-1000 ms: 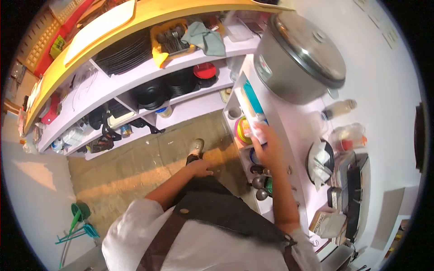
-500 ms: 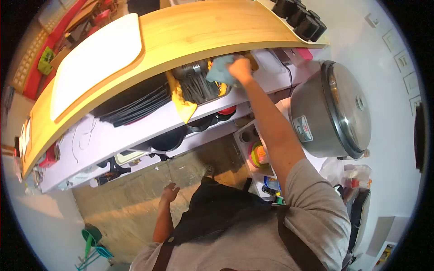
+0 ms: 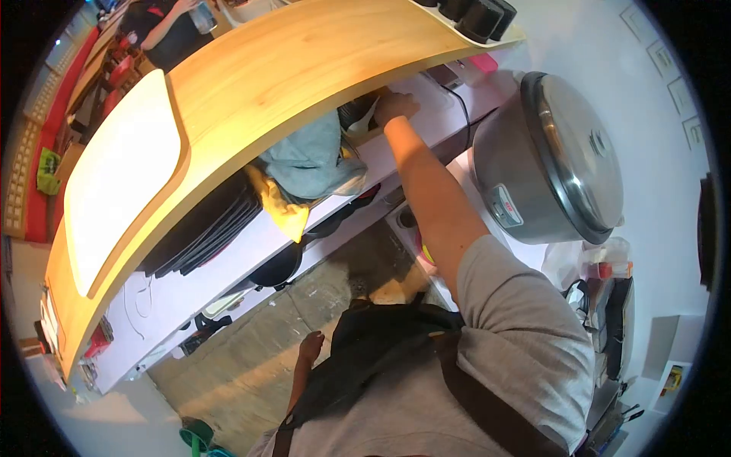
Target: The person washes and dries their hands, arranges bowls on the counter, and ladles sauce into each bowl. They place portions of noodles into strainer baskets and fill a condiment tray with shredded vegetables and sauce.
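Note:
My right hand (image 3: 396,108) reaches under the curved wooden counter, at a brown container beside a dark object. Its fingers are partly hidden, so I cannot see whether they grip anything. To its left a blue-grey cloth (image 3: 304,160) lies bunched over the cutlery tray, covering most of it. A yellow cloth (image 3: 283,215) hangs over the shelf edge next to it. My left hand (image 3: 311,346) hangs low by the black apron, holding nothing, with its fingers loosely extended.
A stack of black plates (image 3: 205,232) stands on the white shelf (image 3: 171,308). Overhead runs the wooden counter (image 3: 304,68) with a white tray (image 3: 126,175) and black cups (image 3: 481,21). A large rice cooker (image 3: 544,164) sits right of my arm. Another person (image 3: 171,38) is beyond the counter.
The blue-grey cloth has left my right hand and now rests over the cutlery. My right hand has moved to the brown container. The view has shifted, and a person appears beyond the counter.

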### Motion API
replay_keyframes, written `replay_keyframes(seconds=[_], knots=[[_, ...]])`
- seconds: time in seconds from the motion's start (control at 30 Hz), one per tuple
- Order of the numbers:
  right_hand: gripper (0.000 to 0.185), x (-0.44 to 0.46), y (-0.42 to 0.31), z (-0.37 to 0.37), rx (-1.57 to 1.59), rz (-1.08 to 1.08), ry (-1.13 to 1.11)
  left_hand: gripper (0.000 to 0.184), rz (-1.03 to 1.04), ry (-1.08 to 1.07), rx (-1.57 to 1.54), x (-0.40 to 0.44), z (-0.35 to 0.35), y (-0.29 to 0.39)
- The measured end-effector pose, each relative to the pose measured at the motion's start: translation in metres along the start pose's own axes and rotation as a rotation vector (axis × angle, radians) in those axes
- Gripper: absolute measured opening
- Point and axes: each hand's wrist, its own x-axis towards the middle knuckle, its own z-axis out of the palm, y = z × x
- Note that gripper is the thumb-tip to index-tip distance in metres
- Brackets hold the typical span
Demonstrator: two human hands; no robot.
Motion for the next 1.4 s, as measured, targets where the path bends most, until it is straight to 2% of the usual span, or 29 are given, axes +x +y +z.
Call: replay_keyframes(seconds=[0.07, 0.13, 0.27, 0.3, 0.33, 0.37, 0.4, 0.43, 0.47, 0.5, 0.53, 0.57, 0.6, 0.63, 0.67, 0.7, 0.77, 0.8, 0.83, 0.9, 0.93, 1.03, 1.07, 1.13, 1.17, 1.2, 1.27, 1.33, 1.4], knots=[[0.021, 0.001, 0.007, 0.000, -0.045, 0.013, -0.064, 0.032, 0.155, -0.086, 0.131, -0.007, 0.000, -0.013], [0.021, 0.002, 0.010, -0.012, -0.005, -0.030, -0.046, 0.025, -0.064, 0.002, 0.184, -0.001, -0.005, -0.017], [0.024, 0.008, 0.018, -0.014, -0.061, -0.115, 0.082, 0.024, -0.206, -0.118, 0.061, 0.025, -0.029, 0.012], [0.025, 0.004, 0.020, 0.002, -0.009, -0.116, 0.189, 0.025, -0.150, -0.193, 0.393, 0.038, -0.031, 0.016], [0.025, 0.003, 0.022, 0.004, 0.083, -0.120, 0.108, 0.025, -0.073, -0.261, 0.729, 0.053, -0.034, 0.024], [0.027, -0.004, 0.029, -0.004, 0.155, -0.162, 0.039, 0.025, -0.027, -0.290, 0.779, 0.061, -0.038, 0.041], [0.029, -0.030, 0.044, -0.014, 0.038, -0.284, 0.259, 0.027, 0.249, -0.252, 0.836, 0.060, -0.040, 0.059], [0.032, -0.034, 0.054, -0.015, 0.248, -0.226, 0.084, 0.029, 0.537, -0.233, 0.876, 0.064, -0.039, 0.079], [0.034, -0.049, 0.061, -0.017, 0.333, -0.087, 0.248, 0.029, 0.606, -0.306, 0.927, 0.083, -0.031, 0.080], [0.033, -0.058, 0.075, -0.015, 0.523, -0.026, 0.171, 0.029, 0.539, -0.295, 0.796, 0.108, -0.018, 0.072], [0.026, -0.093, 0.108, -0.040, 0.657, -0.115, 0.002, 0.030, 0.462, -0.293, 0.672, 0.129, -0.006, 0.070], [0.025, -0.129, 0.130, -0.041, 0.688, -0.091, 0.074, 0.032, 0.374, -0.290, 0.555, 0.148, 0.008, 0.077], [0.025, -0.164, 0.151, -0.035, 0.719, -0.069, 0.147, 0.032, 0.429, -0.375, 0.613, 0.152, 0.022, 0.106], [0.023, -0.202, 0.177, -0.024, 0.758, -0.069, 0.043, 0.034, 0.385, -0.474, 0.565, 0.154, 0.035, 0.133], [0.021, -0.250, 0.211, -0.038, 0.870, -0.073, -0.038, 0.036, 0.324, -0.559, 0.515, 0.148, 0.055, 0.164], [0.020, -0.298, 0.245, -0.042, 0.908, -0.072, -0.157, 0.037, 0.453, -0.653, 0.671, 0.148, 0.077, 0.188], [0.024, -0.394, 0.312, -0.033, 0.983, -0.043, -0.064, 0.038, 0.425, -0.835, 0.636, 0.153, 0.128, 0.216], [0.021, -0.441, 0.346, -0.057, 1.024, 0.119, -0.119, 0.038, 0.521, -0.909, 0.723, 0.116, 0.156, 0.250], [0.019, -0.493, 0.380, -0.054, 0.994, 0.161, 0.232, 0.039, 0.625, -0.979, 0.800, 0.067, 0.187, 0.294], [0.017, -0.576, 0.438, -0.127, 1.090, 0.461, 0.315, 0.036, 0.544, -1.241, 0.671, -0.003, 0.264, 0.330], [0.015, -0.611, 0.460, -0.158, 1.211, 0.648, 0.392, 0.034, 0.602, -1.297, 0.628, -0.044, 0.302, 0.339], [0.007, -0.704, 0.548, -0.219, 0.790, 0.504, 0.658, 0.029, 0.858, -1.498, 0.504, -0.148, 0.420, 0.354], [0.007, -0.730, 0.580, -0.224, 0.616, 0.416, 0.773, 0.026, 0.867, -1.507, 0.344, -0.177, 0.463, 0.356], [0.014, -0.747, 0.649, -0.241, 0.970, 0.775, 1.299, 0.023, 1.038, -1.125, 0.080, -0.246, 0.576, 0.385], [0.016, -0.742, 0.667, -0.253, 1.064, 0.964, 1.229, 0.027, 1.003, -1.021, 0.128, -0.242, 0.624, 0.393], [0.020, -0.735, 0.685, -0.263, 1.153, 1.150, 1.138, 0.043, 0.877, -1.020, 0.068, -0.234, 0.666, 0.397], [0.024, -0.716, 0.750, -0.237, 1.017, 1.231, 0.858, 0.044, 0.500, -1.023, 0.174, -0.295, 0.676, 0.444], [0.023, -0.689, 0.792, -0.219, 1.455, 1.265, 0.698, 0.041, 0.465, -1.015, 0.208, -0.322, 0.687, 0.458], [0.022, -0.677, 0.811, -0.204, 1.545, 1.299, 0.638, 0.038, 0.443, -1.000, 0.248, -0.312, 0.718, 0.464]])
